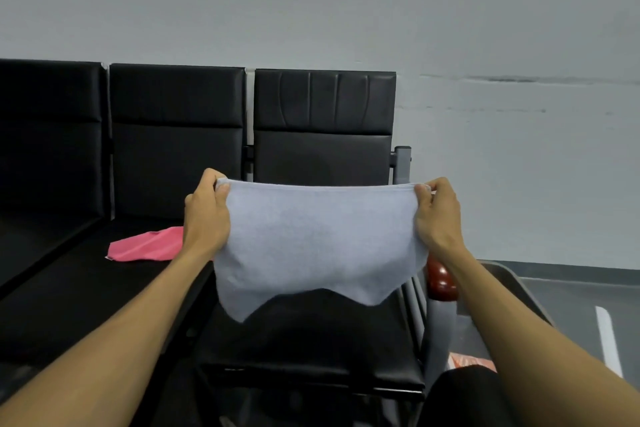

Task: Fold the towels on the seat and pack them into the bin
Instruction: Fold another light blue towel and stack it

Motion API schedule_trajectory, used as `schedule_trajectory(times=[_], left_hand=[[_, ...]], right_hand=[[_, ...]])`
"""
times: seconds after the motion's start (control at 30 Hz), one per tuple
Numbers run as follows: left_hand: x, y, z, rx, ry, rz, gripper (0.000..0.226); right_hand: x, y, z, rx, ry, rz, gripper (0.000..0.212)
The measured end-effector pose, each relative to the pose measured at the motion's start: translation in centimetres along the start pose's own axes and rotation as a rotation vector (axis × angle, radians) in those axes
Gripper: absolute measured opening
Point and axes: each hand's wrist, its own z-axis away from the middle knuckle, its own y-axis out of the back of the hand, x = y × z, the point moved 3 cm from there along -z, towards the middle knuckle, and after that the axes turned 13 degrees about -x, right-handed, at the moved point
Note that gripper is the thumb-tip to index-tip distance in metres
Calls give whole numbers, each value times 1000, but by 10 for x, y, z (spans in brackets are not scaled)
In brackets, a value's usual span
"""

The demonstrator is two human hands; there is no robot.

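A pale grey-blue towel (318,239) hangs stretched in the air above the right-hand black seat (311,340). My left hand (206,215) pinches its top left corner and my right hand (438,215) pinches its top right corner. The towel's lower edge droops in an uneven curve just above the seat. A pink towel (147,246) lies flat on the middle seat, partly behind my left wrist. The grey bin (509,281) stands on the floor to the right of the seats, mostly hidden by my right forearm.
Three black padded seats with backrests (176,135) stand in a row against a grey wall. A grey metal armrest post (401,163) and a reddish-brown armrest end (440,281) sit at the row's right end. Something orange-and-white (467,362) lies low at the right.
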Motion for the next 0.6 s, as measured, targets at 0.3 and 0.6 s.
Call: schedule_trajectory(times=[0.3,0.6], left_hand=[[-41,-40,6,18,118,32,16],[-142,-118,3,-19,363,-111,19]], right_hand=[[50,-39,2,7,-110,-17,15],[142,-104,-11,-23,-254,1,17]])
